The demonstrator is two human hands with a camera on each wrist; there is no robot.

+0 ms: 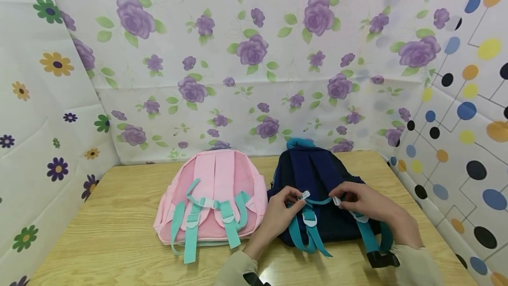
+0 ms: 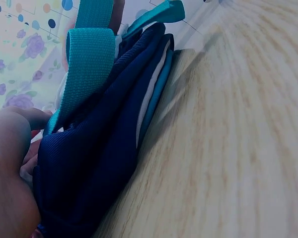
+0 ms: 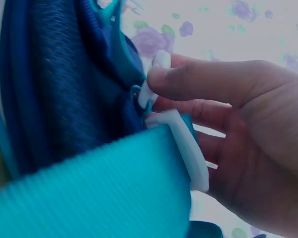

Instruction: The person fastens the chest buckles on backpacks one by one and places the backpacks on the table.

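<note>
Head view: we find the navy backpack [image 1: 317,189] lying straps-up on the wooden table [image 1: 119,233], just beside a pink backpack [image 1: 210,197]. The left hand [image 1: 279,211] pinches one white buckle half [image 1: 304,196]; the right hand [image 1: 365,204] pinches the other [image 1: 337,201].

Left wrist view: we see the left hand against the navy fabric, under a teal strap [image 2: 89,64].

Right wrist view: the thumb presses a white clip [image 3: 156,74].

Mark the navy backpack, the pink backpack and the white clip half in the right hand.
navy backpack [image 1: 313,171]: head view, on its back panel above the straps.
pink backpack [image 1: 214,171]: head view, on its upper back panel.
clip half [image 3: 161,62]: right wrist view, on the white tip above the thumb.
</note>
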